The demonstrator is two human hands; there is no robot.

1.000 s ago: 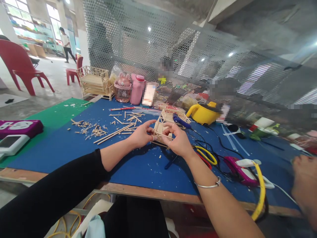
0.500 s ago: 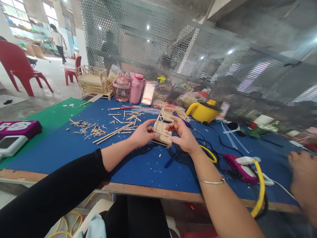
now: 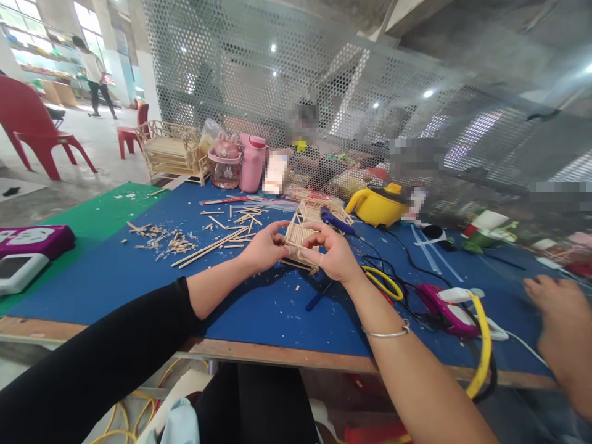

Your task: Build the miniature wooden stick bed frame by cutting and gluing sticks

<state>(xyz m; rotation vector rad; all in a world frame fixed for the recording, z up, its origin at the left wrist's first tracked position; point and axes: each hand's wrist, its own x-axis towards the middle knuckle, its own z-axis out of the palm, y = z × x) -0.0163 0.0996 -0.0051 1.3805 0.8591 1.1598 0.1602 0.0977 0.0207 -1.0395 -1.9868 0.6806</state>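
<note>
From my remote seat, the broad blue work mat (image 3: 152,271) fills most of what I see, with a green mat (image 3: 102,216) joining it on the left. At the far edge stands a finished pale stick-built miniature bench (image 3: 172,151), and just right of it a pink rabbit-lidded bottle (image 3: 225,164) and a taller pink flask (image 3: 254,161). Further right sits a yellow plastic kettle-shaped pot (image 3: 377,208). Near the right front edge lies a magenta-and-white glue gun (image 3: 451,306) with a yellow cable (image 3: 481,351) looping off the table. A co-worker's bare hand (image 3: 562,320) rests at the far right. Loose thin wooden sticks (image 3: 210,246) and a scatter of cut stick scraps (image 3: 164,240) lie left of centre.

My left hand (image 3: 263,250) and right hand (image 3: 333,254) meet at mid-table, both pinched closed on the small pale lattice frame of thin wooden sticks (image 3: 300,240). The frame sits between the two hands, lifted slightly off the mat and tilted, its left end between my left thumb and fingertips, its right side under my right thumb with the fingers curled behind. It looks like a flat grid of parallel slats, light tan, with a few stick ends jutting below. I cannot tell whether its lower edge touches the mat.
</note>
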